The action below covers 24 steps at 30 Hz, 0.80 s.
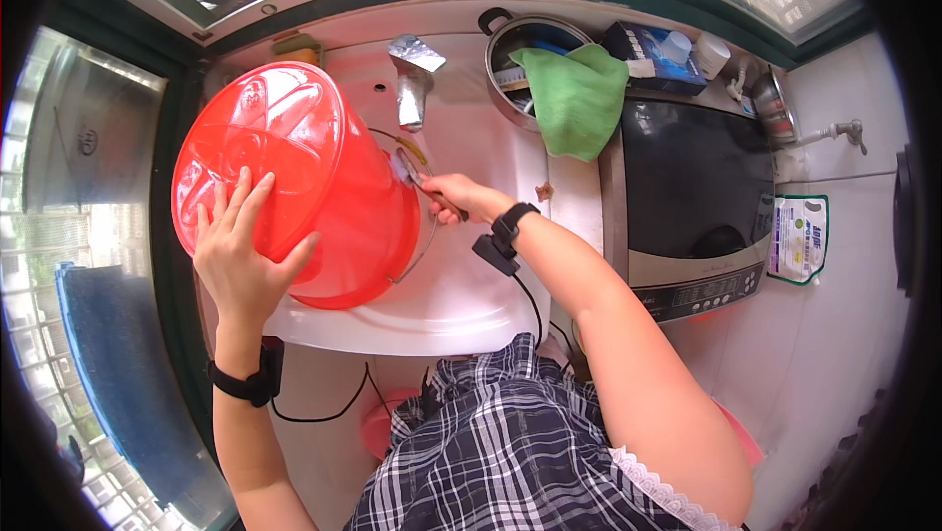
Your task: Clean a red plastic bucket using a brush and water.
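A red plastic bucket [360, 214] lies tilted on its side in the white washbasin [456, 321], its base facing left and up. My left hand [239, 258] rests on the base with its fingers spread. My right hand [464, 196] grips a small brush [412, 174] by its dark handle. The brush head touches or nearly touches the bucket near its rim, and the bristles are partly hidden. Beside it hangs the bucket's wire handle [429, 236] with a yellow grip [412, 150]. The inside of the bucket is out of sight.
Behind the basin stands a faucet [412, 93] that looks foil-wrapped. To its right, a green cloth [581, 100] drapes over a metal pot [500, 93] holding brushes. A washing machine [695, 178] stands at the right. Black cables [533, 303] trail from both wrist straps.
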Motion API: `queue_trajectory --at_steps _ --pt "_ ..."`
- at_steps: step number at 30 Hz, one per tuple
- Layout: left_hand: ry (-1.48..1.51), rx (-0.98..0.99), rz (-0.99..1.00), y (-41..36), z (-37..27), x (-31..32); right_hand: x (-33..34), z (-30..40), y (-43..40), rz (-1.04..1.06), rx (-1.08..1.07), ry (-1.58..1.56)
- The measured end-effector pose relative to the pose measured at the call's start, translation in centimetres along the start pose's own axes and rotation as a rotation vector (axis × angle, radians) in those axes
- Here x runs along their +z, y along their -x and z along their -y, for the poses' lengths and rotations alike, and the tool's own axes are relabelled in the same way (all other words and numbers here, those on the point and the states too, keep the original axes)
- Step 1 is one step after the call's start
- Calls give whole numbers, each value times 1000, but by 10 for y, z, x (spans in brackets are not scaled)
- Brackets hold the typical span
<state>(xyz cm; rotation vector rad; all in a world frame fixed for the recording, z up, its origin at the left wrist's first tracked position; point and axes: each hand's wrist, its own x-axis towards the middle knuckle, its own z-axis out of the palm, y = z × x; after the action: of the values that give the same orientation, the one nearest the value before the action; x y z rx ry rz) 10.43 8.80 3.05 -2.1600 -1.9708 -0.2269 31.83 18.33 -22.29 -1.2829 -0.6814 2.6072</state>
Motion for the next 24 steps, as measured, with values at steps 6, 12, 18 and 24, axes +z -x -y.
queue_trajectory --at_steps 6,12,18,24 --pt "5 18 -26 -2 -3 -1 0 10 -16 -70 10 -24" --pt "-7 5 -10 1 0 -1 -12 -32 43 -35 70 194" --pt "1 49 -57 -4 -4 1 0 0 -14 -117 -190 373" --pt "7 3 -37 2 3 1 19 -15 18 -397 -373 1248"
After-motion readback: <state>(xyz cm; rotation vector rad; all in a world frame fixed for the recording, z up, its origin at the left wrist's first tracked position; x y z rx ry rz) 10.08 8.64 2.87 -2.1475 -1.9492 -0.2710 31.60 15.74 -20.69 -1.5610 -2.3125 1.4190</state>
